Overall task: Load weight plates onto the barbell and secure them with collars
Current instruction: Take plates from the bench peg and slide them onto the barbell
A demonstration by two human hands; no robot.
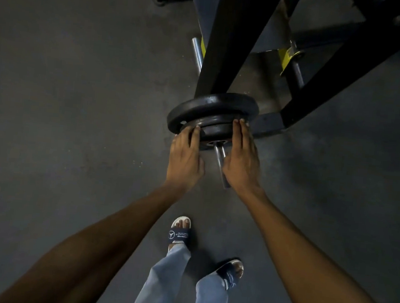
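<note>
The step in hand looks like seating a small plate point(216, 131) on the barbell sleeve point(221, 162). The left hand point(186, 157) and right hand point(242, 155) flank the sleeve, fingers stretched forward and laid against the left and right edges of that plate. Each grip is a flat, extended press rather than a curl: fingers together and straight, clamping the plate between the two palms. Just beyond it sits a larger plate point(213, 106), touching or nearly touching the smaller one; there may be two small plates stacked, but the dark rims make this hard to tell. The bare steel end of the sleeve sticks out toward the near side, between the wrists. A black rack upright point(231, 39) rises on the far side, and the grey floor point(75, 115) lies beneath.

No collar is visible anywhere in view. By my judgement the loading on this end is nearly done; the next move calls for pushing the small plate flush against the large one, letting go, then fetching a collar and sliding it over the exposed sleeve end.
</note>
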